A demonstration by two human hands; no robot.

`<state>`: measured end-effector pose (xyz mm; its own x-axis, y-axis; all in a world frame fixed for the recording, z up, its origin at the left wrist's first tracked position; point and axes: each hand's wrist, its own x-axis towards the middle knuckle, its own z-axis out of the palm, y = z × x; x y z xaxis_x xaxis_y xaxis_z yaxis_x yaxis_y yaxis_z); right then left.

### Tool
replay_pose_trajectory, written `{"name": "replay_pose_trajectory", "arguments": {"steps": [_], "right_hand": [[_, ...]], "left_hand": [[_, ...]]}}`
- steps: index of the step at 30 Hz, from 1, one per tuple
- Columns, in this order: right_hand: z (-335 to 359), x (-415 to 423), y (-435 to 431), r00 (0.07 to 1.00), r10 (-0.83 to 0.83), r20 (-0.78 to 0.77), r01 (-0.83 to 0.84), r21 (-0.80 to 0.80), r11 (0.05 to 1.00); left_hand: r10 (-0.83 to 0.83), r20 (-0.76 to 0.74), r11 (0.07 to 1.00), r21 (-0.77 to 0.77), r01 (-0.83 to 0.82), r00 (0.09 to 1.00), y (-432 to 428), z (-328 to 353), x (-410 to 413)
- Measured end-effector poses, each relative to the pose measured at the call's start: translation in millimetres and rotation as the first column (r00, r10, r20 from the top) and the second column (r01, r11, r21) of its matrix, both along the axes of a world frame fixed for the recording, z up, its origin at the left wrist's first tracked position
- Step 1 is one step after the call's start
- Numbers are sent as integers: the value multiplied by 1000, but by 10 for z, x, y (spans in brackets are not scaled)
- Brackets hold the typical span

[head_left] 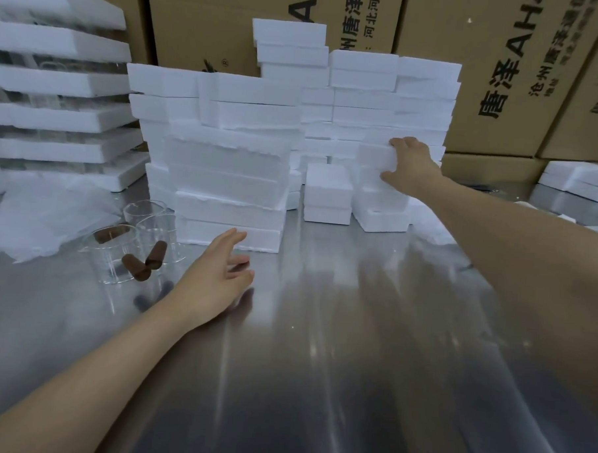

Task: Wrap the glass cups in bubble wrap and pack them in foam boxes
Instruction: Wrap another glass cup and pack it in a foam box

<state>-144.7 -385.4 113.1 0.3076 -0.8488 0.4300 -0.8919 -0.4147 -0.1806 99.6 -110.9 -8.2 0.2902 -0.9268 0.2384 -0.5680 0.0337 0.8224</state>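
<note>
Where the steel table (319, 364) shines in front, the left hand (216, 277) is low over it, fingers straight and apart, holding nothing. Just left of it stand the clear cups (118, 252), unwrapped, with brown pieces (136, 265) in or against them. White sheets (34, 214) lie crumpled beyond the cups. A tall foam stack (224, 175) rises behind the left hand, its base near the fingertips. Further right, the right hand (413, 163) grips the top box (376, 157) of a low pile, fingers over its top, thumb at its side. Foam trays (57, 78) are stacked far left, and printed cartons (502, 81) wall the back.
</note>
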Motion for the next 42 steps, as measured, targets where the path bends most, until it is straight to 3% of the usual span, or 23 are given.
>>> {"name": "replay_pose_trajectory", "arguments": {"steps": [7, 14, 20, 22, 24, 26, 29, 31, 33, 35, 37, 39, 42], "right_hand": [[-50, 101, 31, 997, 4, 72, -2, -21, 1000], [75, 449, 150, 966, -212, 148, 200, 91, 976], [102, 559, 104, 906, -261, 334, 225, 141, 964], [98, 562, 149, 864, -242, 441, 229, 83, 970], [80, 537, 306, 752, -108, 650, 220, -93, 971], [36, 472, 613, 567, 153, 810, 219, -327, 919], [-237, 365, 1250, 299, 495, 816, 37, -529, 848], [-535, 277, 1660, 73, 442, 894, -220, -418, 882], [-748, 177, 1911, -117, 178, 977, -448, -212, 868], [-829, 49, 1977, -246, -114, 962, -637, -72, 768], [-808, -86, 1966, -212, -259, 942, -798, -14, 602], [-798, -171, 1948, -99, -329, 939, -903, 54, 426], [-858, -232, 1883, 102, -328, 939, -952, 188, 241]], "left_hand": [[33, 160, 999, -22, -30, 987, 2, 29, -49], [27, 240, 998, -63, -13, 970, 7, 36, -61], [12, 270, 996, -89, 12, 963, -24, -6, -22], [22, 270, 995, -100, 6, 963, -32, -10, -11], [29, 257, 994, -110, 0, 966, -33, -12, -12], [29, 256, 992, -128, 4, 966, -32, -4, -11], [8, 232, 987, -155, 29, 973, -17, 8, -34], [-12, 256, 980, -189, 62, 967, -2, 21, -57], [15, 319, 942, -322, 94, 948, 7, 38, -78], [80, 389, 874, -469, 123, 918, 14, 51, -89], [148, 454, 817, -557, 150, 879, 35, 68, -106], [241, 551, 747, -631, 210, 799, 55, 95, -128], [386, 754, 695, -617, 370, 532, 71, 142, -185]]}}
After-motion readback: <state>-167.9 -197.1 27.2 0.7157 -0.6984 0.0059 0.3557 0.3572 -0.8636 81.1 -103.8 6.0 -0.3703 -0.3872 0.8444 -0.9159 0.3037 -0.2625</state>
